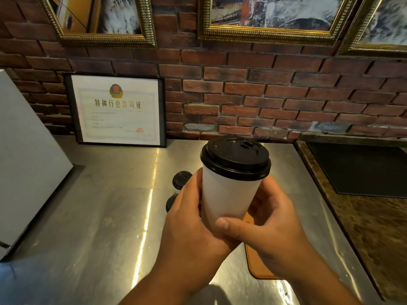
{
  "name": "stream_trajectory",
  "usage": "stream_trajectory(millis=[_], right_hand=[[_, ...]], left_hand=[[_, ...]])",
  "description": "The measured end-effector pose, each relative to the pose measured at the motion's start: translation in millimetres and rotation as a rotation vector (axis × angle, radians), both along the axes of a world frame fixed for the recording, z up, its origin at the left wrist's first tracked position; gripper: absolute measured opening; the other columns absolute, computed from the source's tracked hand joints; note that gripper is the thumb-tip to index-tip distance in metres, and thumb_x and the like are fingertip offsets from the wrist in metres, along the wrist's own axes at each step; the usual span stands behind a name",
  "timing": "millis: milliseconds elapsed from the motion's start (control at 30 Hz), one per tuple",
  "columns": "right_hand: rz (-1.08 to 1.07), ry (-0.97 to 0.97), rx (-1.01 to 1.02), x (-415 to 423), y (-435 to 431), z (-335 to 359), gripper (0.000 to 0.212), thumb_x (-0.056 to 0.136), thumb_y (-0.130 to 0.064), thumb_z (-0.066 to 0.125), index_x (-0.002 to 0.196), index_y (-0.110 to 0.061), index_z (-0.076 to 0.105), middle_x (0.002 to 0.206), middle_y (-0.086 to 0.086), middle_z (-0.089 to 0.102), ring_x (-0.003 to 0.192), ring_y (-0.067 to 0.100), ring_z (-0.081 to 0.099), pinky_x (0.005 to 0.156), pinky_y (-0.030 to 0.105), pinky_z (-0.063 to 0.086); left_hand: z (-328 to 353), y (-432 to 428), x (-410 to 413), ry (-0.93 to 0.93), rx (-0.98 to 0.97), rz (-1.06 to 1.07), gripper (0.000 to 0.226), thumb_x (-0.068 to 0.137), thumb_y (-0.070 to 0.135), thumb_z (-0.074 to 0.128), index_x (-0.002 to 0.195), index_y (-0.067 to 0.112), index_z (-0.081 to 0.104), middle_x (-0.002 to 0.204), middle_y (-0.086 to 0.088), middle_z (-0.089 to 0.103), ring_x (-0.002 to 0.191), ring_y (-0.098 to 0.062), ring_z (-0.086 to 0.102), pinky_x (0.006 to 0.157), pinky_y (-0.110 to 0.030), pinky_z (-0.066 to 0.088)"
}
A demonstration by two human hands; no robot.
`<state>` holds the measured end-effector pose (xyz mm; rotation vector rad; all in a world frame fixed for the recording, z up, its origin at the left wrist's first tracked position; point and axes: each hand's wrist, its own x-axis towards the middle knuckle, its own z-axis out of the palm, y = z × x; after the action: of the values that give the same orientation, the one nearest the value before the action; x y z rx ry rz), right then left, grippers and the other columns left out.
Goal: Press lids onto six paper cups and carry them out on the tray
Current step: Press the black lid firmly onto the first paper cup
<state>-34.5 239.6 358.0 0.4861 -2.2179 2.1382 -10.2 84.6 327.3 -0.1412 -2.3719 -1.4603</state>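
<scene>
Left grip (187,219) and right grip (273,227) curl around a white paper cup (229,194), black lid (235,159) on, held above the steel bench's (99,216) middle; an orange tray (259,269) lies toward its front edge.

White paper cup (228,194) with black lid (235,160), orange-brown tray (256,264), red-brown brick wall (264,95), gold picture frames (271,34)

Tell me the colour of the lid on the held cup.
Black lid on a white cup; head view.
</scene>
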Motion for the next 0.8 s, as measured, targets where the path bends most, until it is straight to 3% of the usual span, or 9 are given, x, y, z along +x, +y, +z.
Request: stream_trajectory(millis=[167,333,533,800], right_hand=[[-0.030,0.047,-0.006,-0.4,0.1,-0.9,0.088,0.051,-0.030,0.098,0.128,-0.056,0.064,0.126,-0.013,0.075,0.116,0.011,0.072,0.088,0.023,0.062],[-0.046,0.046,-0.011,0.8,-3.6,-3.7,0.094,0.048,-0.034,0.100,0.130,-0.057,0.061,0.128,-0.015,0.074,0.118,0.010,0.071,0.089,0.022,0.062],[-0.039,0.037,-0.029,1.5,-1.9,-0.7,0.083,0.049,-0.032,0.095,0.121,-0.062,0.064,0.126,-0.016,0.074,0.118,0.008,0.071,0.091,0.021,0.061],[-0.069,0.044,-0.045,1.9,-0.8,-3.0,0.087,0.048,-0.031,0.098,0.122,-0.061,0.063,0.125,-0.015,0.075,0.117,0.007,0.071,0.085,0.020,0.062]], left_hand=[[2.5,-1.2,0.8,0.023,0.031,-0.037,0.104,0.059,0.062,0.091,0.144,0.073,0.031,0.132,0.042,0.056,0.123,0.015,0.055,0.072,0.003,0.049],[-1.1,-1.0,1.7,0.035,0.017,-0.015,0.100,0.062,0.069,0.085,0.142,0.077,0.027,0.131,0.049,0.052,0.124,0.020,0.051,0.073,0.008,0.042],[-1.9,-0.8,-0.8,0.055,0.009,0.013,0.094,0.061,0.077,0.080,0.137,0.083,0.024,0.128,0.057,0.047,0.123,0.026,0.047,0.071,0.012,0.035],[-1.7,-0.2,-0.5,0.078,-0.010,-0.004,0.096,0.064,0.072,0.084,0.142,0.077,0.029,0.131,0.051,0.051,0.124,0.022,0.050,0.073,0.010,0.039]])
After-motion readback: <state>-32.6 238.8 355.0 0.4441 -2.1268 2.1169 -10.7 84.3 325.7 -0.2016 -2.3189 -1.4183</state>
